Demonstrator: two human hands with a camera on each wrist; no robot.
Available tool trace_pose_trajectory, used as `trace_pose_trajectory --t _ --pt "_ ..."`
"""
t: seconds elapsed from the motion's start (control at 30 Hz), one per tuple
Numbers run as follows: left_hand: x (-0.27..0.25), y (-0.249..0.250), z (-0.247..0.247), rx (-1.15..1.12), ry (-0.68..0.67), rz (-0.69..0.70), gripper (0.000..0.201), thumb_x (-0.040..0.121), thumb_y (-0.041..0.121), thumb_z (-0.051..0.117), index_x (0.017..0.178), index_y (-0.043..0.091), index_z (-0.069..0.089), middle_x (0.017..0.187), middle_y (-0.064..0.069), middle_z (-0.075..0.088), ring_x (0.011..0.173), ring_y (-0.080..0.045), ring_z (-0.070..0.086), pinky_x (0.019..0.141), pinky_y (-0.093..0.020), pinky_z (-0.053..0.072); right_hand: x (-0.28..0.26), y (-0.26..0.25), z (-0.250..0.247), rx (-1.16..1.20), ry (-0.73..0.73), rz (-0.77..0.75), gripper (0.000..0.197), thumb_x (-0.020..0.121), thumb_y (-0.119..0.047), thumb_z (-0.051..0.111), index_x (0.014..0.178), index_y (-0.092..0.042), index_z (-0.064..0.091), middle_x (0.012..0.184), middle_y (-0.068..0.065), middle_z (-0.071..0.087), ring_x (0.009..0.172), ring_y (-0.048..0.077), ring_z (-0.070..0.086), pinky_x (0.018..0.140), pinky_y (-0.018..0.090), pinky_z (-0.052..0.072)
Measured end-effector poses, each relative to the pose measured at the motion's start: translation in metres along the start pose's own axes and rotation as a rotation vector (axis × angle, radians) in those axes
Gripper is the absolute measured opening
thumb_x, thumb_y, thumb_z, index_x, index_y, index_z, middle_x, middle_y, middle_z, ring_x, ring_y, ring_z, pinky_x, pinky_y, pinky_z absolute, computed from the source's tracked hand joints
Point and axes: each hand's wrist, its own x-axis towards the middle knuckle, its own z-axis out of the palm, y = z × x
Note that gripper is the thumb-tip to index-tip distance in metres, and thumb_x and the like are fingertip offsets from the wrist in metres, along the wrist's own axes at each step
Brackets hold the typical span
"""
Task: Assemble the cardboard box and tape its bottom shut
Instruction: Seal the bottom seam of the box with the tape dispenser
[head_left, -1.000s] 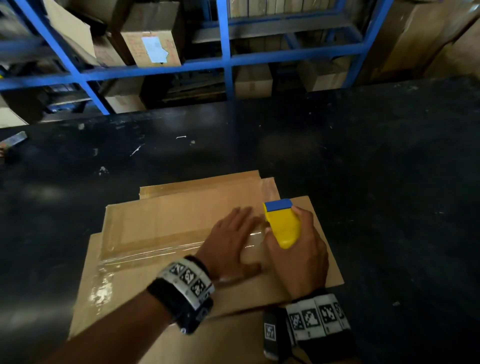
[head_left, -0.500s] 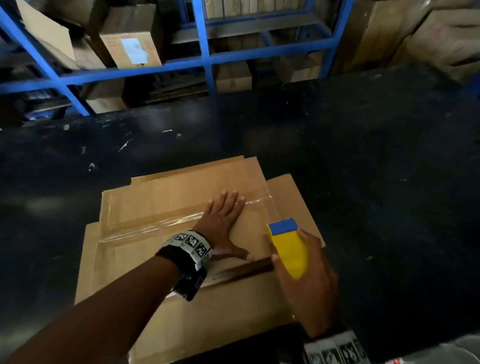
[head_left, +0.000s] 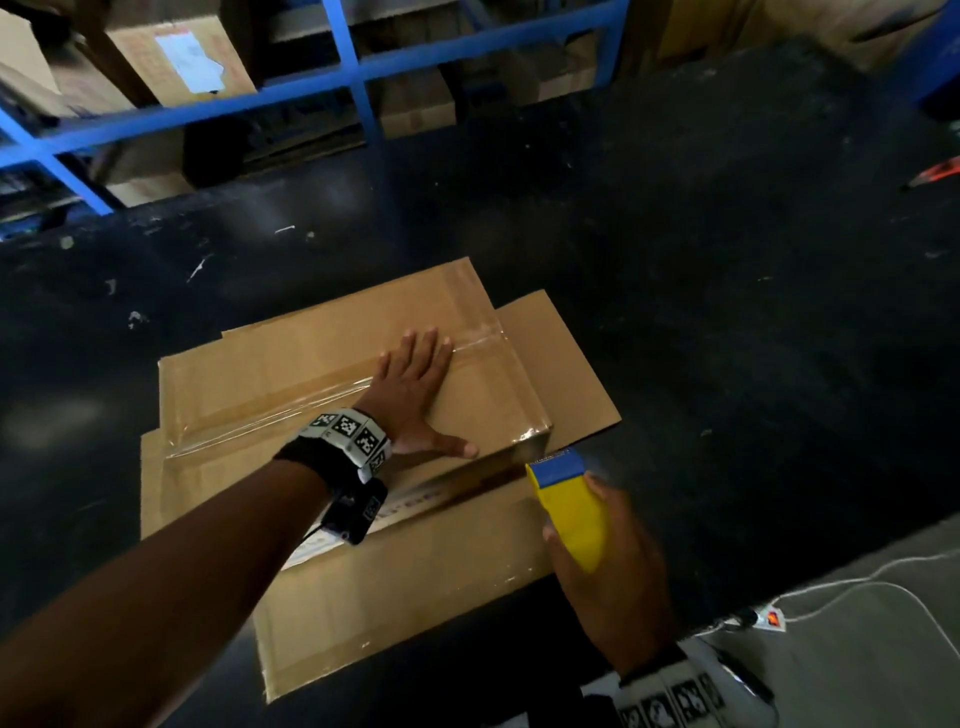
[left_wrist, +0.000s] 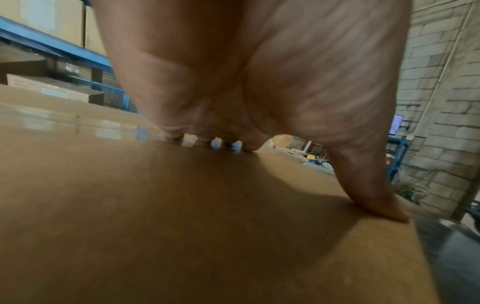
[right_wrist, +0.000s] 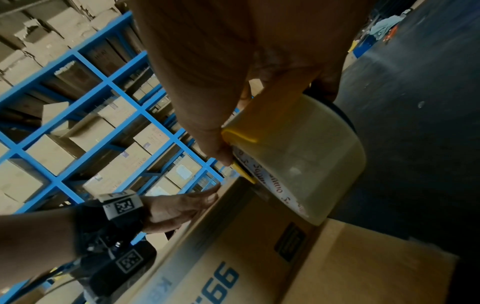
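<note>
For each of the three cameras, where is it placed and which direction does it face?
Head: above, facing down at the cardboard box on the dark table; both forearms show.
Left wrist: under the left hand, along the flat palm on the box.
Right wrist: under the right hand, at the tape dispenser in its grip.
Shared: head and right wrist both show the left hand.

Head looks down; wrist views close, low.

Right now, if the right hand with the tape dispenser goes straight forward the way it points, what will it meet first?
Probably the near right corner of the cardboard box, just ahead of the tape dispenser that the right hand holds. Depth is unclear; it may slide past the corner.
</note>
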Motion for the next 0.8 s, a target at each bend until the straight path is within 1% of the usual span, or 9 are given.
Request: trace_pose_trajectory --t 0.07,0.13,0.2,0.27,0.4,0.53,0.67,0.73,0.8 --pt "-0.003 0.005 -0.003 0.016 -0.013 0.020 0.146 0.062 0.095 0.056 0.158 0.022 -0.026 0.165 -0.009 -0.036 0.151 -0.034 -0.032 0.125 -0.060 -0.007 0.005 0.005 0.007 -0.027 0.004 0.001 0.077 0.078 -0.046 0.078 0.145 -0.040 0.041 0.128 -0.003 0.061 0.109 0.019 0.059 0.085 0.031 0.041" --pt "-0.010 0.016 -0.005 0.019 0.031 0.144 0.130 0.077 0.082 0.056 0.160 0.022 -0.023 0.162 -0.011 -0.038 0.151 -0.034 -0.033 0.125 -0.061 -0.009 0.012 0.005 0.011 -0.038 0.003 0.004 0.075 0.076 -0.043 0.079 0.142 -0.040 0.043 0.122 -0.003 0.062 0.106 0.019 0.061 0.082 0.030 0.041" --pt "-0.016 0.037 -0.004 0.000 0.120 0.317 0.111 0.082 0.073 0.043 0.163 0.021 -0.013 0.166 -0.011 -0.030 0.153 -0.033 -0.029 0.124 -0.059 -0.012 0.018 0.002 0.009 -0.051 0.005 -0.015 0.071 0.076 -0.041 0.079 0.139 -0.038 0.047 0.115 -0.003 0.066 0.101 0.021 0.063 0.080 0.030 0.044" --pt "-0.019 0.060 0.001 -0.060 0.103 0.380 0.101 0.083 0.072 0.026 0.164 0.022 -0.007 0.170 -0.008 -0.023 0.156 -0.030 -0.024 0.122 -0.052 -0.017 0.023 -0.001 0.008 -0.091 -0.004 -0.018 0.066 0.076 -0.043 0.076 0.136 -0.037 0.050 0.108 -0.001 0.068 0.096 0.024 0.066 0.079 0.032 0.050" --pt "-0.009 0.083 0.030 -0.026 0.152 0.357 0.083 0.092 0.056 0.019 0.165 0.022 -0.002 0.173 -0.003 -0.012 0.158 -0.026 -0.016 0.126 -0.058 -0.007 0.037 -0.005 0.005 -0.166 -0.080 0.034 0.057 0.080 -0.052 0.066 0.132 -0.042 0.047 0.104 -0.002 0.068 0.096 0.024 0.067 0.082 0.038 0.055" --pt "-0.008 0.085 0.046 0.025 0.268 0.320 0.072 0.099 0.046 0.022 0.165 0.021 0.007 0.174 -0.002 -0.001 0.160 -0.024 -0.007 0.126 -0.056 0.002 0.058 -0.001 -0.008 -0.146 -0.167 0.061 0.040 0.079 -0.046 0.069 0.117 -0.035 0.058 0.093 -0.006 0.067 0.088 0.019 0.065 0.080 0.034 0.052" --pt "-0.010 0.088 0.042 0.037 0.284 0.303 0.074 0.097 0.049 0.018 0.165 0.021 0.011 0.174 -0.002 0.003 0.160 -0.024 -0.003 0.127 -0.054 0.002 0.068 0.023 -0.010 -0.228 -0.306 0.102 0.048 0.071 -0.050 0.071 0.113 -0.029 0.064 0.106 -0.002 0.072 0.101 0.024 0.069 0.081 0.029 0.048" --pt "-0.011 0.091 0.042 0.040 0.297 0.285 0.075 0.097 0.053 0.017 0.165 0.021 0.013 0.174 -0.002 0.005 0.160 -0.023 -0.001 0.127 -0.054 0.003 0.061 0.038 -0.011 -0.222 -0.287 0.143 0.046 0.075 -0.042 0.076 0.117 -0.029 0.061 0.100 -0.003 0.069 0.098 0.023 0.068 0.077 0.026 0.044" --pt "-0.011 0.092 0.043 0.050 0.312 0.271 0.075 0.097 0.053 0.015 0.165 0.021 0.015 0.174 -0.002 0.007 0.160 -0.023 0.001 0.127 -0.054 0.005 0.053 0.050 -0.015 -0.182 -0.288 0.167 0.043 0.079 -0.033 0.078 0.117 -0.028 0.060 0.089 -0.012 0.061 0.083 0.012 0.063 0.068 0.019 0.042"
